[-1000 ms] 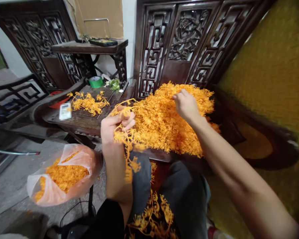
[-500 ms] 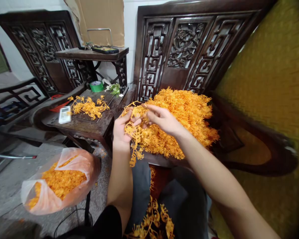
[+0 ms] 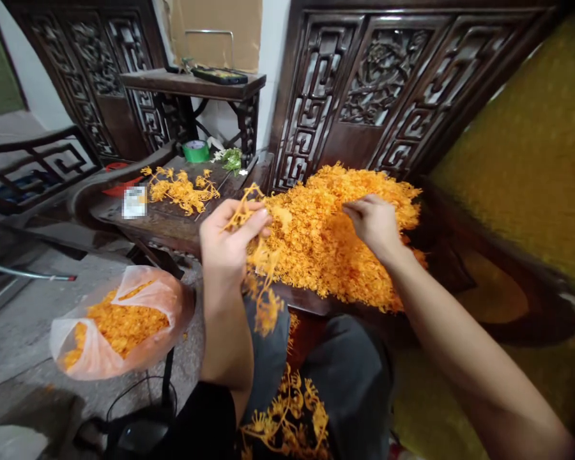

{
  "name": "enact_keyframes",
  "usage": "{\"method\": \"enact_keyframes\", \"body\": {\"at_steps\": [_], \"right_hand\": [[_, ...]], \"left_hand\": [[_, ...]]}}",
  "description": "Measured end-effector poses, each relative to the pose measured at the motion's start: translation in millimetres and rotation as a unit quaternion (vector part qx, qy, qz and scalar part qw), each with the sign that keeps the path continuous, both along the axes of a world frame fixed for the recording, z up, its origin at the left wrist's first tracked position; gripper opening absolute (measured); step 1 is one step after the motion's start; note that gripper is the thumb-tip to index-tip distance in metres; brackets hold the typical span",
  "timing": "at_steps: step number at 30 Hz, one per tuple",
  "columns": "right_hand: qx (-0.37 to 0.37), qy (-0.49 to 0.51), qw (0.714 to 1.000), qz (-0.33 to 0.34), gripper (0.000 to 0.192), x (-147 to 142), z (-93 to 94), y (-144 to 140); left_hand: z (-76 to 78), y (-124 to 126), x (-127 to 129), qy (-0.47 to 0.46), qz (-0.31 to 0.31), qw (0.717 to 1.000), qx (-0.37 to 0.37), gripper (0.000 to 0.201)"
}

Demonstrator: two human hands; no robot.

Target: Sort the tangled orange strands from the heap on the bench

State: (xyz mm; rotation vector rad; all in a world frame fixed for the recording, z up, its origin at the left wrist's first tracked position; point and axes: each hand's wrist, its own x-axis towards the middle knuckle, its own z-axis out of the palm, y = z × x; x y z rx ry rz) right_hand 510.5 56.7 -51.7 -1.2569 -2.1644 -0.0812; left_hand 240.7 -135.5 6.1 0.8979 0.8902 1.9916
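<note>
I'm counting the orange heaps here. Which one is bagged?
The heap in the clear plastic bag low on the left, beside the left hand; the big pile and small pile lie loose on wood.

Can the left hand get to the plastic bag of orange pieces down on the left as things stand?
Probably yes. The plastic bag sits open-mouthed just below and left of the left hand, with nothing between them. That hand already grips an orange sprig, so its fingers are occupied.
</note>
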Motion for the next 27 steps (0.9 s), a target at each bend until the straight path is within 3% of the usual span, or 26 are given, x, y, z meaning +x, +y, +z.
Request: {"method": "enact_keyframes", "body": {"at_steps": [3, 6, 8, 9, 11, 15, 18, 20, 22, 24, 27], "right_hand": [[0.004, 0.018, 1.000, 0.000, 0.035, -4, 19.7, 5], [-0.010, 0.105, 0.989, 0.105, 0.043, -32, 49.4, -31], [-0.130, 0.200, 0.947, 0.214, 0.050, -52, 60.4, -63], [-0.177, 0.234, 0.926, 0.238, 0.050, -60, 62.2, -77], [-0.218, 0.276, 0.907, 0.232, 0.040, -70, 60.6, -99], [-0.216, 0.275, 0.914, 0.205, 0.027, -65, 56.6, -131], [-0.286, 0.265, 0.891, 0.230, 0.031, -47, 60.9, -150], [-0.311, 0.251, 0.889, 0.222, 0.030, -32, 61.5, -148], [-0.261, 0.234, 0.922, 0.166, 0.023, -17, 57.1, -128], [-0.157, 0.195, 0.965, 0.077, 0.015, -6, 49.6, -95], [-0.034, 0.096, 0.995, 0.012, 0.024, -3, 43.1, -62]], "left_hand": [[-11.2, 27, 16, 0.027, -0.046, 0.999, -0.011, 0.020], [-20.0, 45, 27, 0.048, -0.074, 0.996, -0.018, 0.023], [-22.7, 48, 30, 0.053, -0.087, 0.995, -0.013, 0.023], [-23.3, 48, 30, 0.051, -0.088, 0.995, -0.012, 0.023], [-23.7, 48, 31, 0.038, -0.076, 0.996, -0.016, 0.022], [-27.6, 55, 28, 0.007, -0.063, 0.997, -0.048, 0.019], [-33.3, 65, 18, -0.022, 0.022, 0.997, -0.069, 0.016], [-35.0, 68, 11, -0.044, 0.055, 0.994, -0.079, 0.016], [-33.5, 67, 11, -0.049, 0.006, 0.996, -0.076, 0.016], [-29.9, 63, 17, -0.047, -0.062, 0.995, -0.057, 0.018], [-25.7, 58, 31, -0.059, -0.114, 0.991, -0.045, 0.022]]}}
